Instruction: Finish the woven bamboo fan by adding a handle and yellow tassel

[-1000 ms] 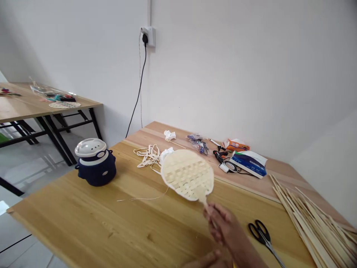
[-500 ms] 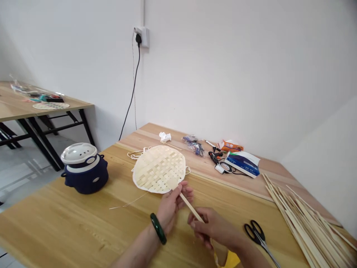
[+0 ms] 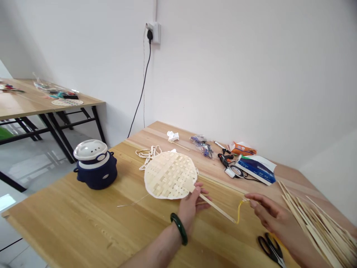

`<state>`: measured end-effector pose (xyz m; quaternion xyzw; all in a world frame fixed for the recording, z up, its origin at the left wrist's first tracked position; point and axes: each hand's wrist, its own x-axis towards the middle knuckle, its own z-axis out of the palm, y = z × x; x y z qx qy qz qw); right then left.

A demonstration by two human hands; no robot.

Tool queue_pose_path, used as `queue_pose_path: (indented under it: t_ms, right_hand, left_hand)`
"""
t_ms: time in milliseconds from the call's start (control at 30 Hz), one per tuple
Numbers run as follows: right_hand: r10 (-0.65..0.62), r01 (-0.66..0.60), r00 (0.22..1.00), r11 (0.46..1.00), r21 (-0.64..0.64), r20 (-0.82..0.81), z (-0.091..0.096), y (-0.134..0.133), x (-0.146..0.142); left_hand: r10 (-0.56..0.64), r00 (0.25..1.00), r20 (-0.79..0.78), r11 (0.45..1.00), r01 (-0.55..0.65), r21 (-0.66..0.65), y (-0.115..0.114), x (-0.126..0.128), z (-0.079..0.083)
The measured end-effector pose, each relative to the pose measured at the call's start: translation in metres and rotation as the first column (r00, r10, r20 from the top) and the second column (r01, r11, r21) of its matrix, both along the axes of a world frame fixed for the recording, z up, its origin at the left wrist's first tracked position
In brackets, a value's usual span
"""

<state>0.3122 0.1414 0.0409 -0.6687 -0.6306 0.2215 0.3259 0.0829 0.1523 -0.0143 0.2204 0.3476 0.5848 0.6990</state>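
Drawing away to the right, the right hand [image 3: 275, 219] has let go of the handle [image 3: 219, 209], where it sat half a second ago, and is now well apart from it, with the yellow cord [image 3: 238, 213] showing between the two. That leaves the left hand [image 3: 193, 204] as the only one on the fan [image 3: 170, 175], and the right seems to be tending just the cord. The left grip is clamped on the top of the handle, thumb above and fingers beneath, right at the neck. From there the woven head lies to the far left and the bare handle runs out to the near right, so the fan is held close to its middle, not by its end. The cord starts at the handle's tip and bends up to the right fingertips, where thumb and forefinger are together on it; the other fingers curl loosely. Whether the head rests on the table [image 3: 134, 238] or sits just above it, I cannot tell. A needle [image 3: 122, 206] lies to the left of the head, the scissors [image 3: 270, 247] just on the near side of the right hand, and the strips [image 3: 315, 223] to its right.
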Motion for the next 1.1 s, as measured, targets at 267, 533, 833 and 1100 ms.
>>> queue_pose_path:
  t_ms: [267,533,833,1100]
  right_hand:
    - [0.310,-0.302,0.930,0.951,-0.071,0.196,-0.047,0.001,-0.085]
    - [0.045,-0.105,0.899,0.988,0.115,0.436,-0.019,0.074,-0.035]
    - [0.125,-0.098,0.614,0.992,-0.082,0.779,-0.025,0.125,-0.074]
    - [0.227,-0.192,0.574,0.971,-0.140,0.787,-0.033,0.175,-0.120]
  left_hand:
    - [-0.060,0.976,-0.210,0.990,0.085,0.109,0.007,0.025,-0.008]
    - [-0.258,0.901,-0.349,0.949,0.304,0.085,0.008,0.002,-0.036]
    - [-0.305,0.861,-0.408,0.929,0.364,0.073,0.009,0.000,-0.049]
    - [-0.249,0.630,-0.736,0.836,0.523,0.165,0.008,-0.009,-0.042]
